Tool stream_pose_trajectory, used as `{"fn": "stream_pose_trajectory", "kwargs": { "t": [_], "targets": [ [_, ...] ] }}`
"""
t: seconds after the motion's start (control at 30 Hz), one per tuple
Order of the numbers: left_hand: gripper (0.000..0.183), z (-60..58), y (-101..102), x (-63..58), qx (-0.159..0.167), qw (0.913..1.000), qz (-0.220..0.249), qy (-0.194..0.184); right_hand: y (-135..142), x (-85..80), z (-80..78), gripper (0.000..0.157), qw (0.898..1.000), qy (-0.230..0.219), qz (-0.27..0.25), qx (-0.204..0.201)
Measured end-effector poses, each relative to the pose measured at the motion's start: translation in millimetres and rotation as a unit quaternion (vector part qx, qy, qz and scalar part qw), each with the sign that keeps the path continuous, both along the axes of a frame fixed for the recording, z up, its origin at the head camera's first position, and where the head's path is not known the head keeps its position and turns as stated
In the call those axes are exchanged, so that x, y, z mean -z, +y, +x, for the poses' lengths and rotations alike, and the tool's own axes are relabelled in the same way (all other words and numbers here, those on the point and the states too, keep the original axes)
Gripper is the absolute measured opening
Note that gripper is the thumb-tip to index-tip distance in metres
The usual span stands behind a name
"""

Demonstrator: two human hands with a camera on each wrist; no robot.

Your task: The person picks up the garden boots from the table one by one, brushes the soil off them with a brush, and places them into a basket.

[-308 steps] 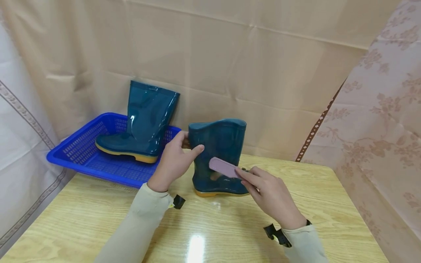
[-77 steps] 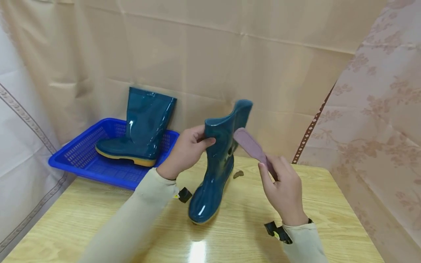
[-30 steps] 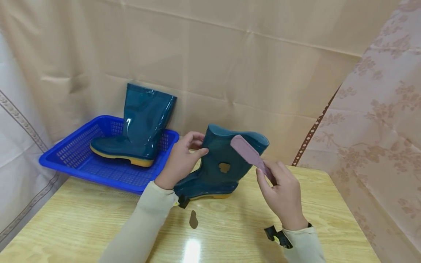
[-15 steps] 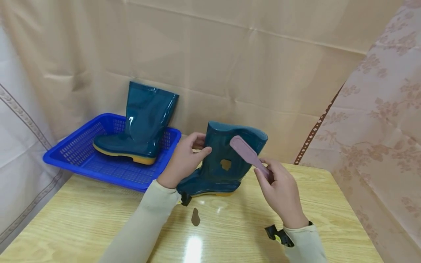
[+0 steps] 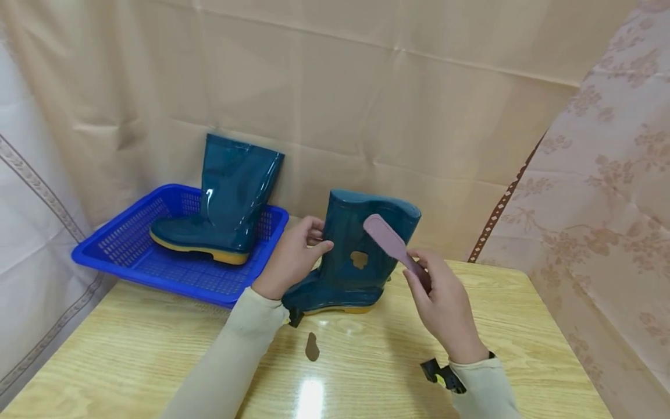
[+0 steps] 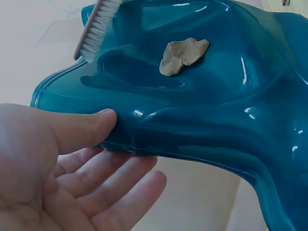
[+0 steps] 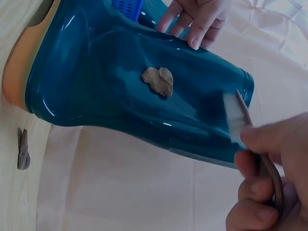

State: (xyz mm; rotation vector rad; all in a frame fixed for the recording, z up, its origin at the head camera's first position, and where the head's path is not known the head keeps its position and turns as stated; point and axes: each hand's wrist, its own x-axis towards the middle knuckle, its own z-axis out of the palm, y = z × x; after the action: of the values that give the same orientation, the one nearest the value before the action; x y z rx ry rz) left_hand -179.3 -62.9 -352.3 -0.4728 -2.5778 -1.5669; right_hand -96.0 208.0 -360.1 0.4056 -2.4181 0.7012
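A dark teal rubber boot (image 5: 340,233) with a yellow sole stands on the table, toe to the left. My left hand (image 5: 293,256) grips the front edge of its shaft, thumb on the near side and fingers behind. In the left wrist view, a tan clay-like lump (image 6: 183,55) sticks to the shaft. My right hand (image 5: 445,305) holds a brush (image 5: 386,237) by its mauve handle. The brush's pale bristles (image 7: 234,115) face the upper shaft; whether they touch it I cannot tell.
At the left, a blue plastic basket (image 5: 157,279) holds a second teal boot (image 5: 230,198). A flat brown piece (image 5: 312,347) lies on the wooden table (image 5: 419,384) before the boot. Another brown bit (image 7: 23,150) lies beside the heel. A beige curtain (image 5: 335,105) hangs behind.
The boot has turned from toe right, through toe toward me, to toe left, bringing the lump on its shaft into view. Brown bits have appeared on the table. The last half second shows little movement.
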Motion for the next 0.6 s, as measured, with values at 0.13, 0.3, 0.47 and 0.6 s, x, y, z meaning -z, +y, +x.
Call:
{"fn": "stream_pose_trajectory", "kwargs": {
  "t": [0.13,0.3,0.47,0.6],
  "targets": [
    [0.031,1.0,-0.6,2.6,-0.002,0.9998,0.003,0.022,-0.7,4.3,-1.5,0.034,0.997,0.033,0.061,-0.027],
    [0.030,2.1,0.0,2.3,-0.003,0.9994,0.017,0.030,-1.3,8.7,-1.8,0.036,0.991,0.072,0.095,-0.055],
    [0.034,-1.6,3.7,3.0,-0.015,0.9990,0.028,0.031,-1.2,8.3,-2.8,0.038,0.989,0.086,0.104,-0.059],
    [0.031,-2.1,3.5,2.4,-0.005,0.9986,0.026,0.046,-4.1,7.8,-3.7,0.044,0.988,0.080,0.116,-0.069]
  ]
}}
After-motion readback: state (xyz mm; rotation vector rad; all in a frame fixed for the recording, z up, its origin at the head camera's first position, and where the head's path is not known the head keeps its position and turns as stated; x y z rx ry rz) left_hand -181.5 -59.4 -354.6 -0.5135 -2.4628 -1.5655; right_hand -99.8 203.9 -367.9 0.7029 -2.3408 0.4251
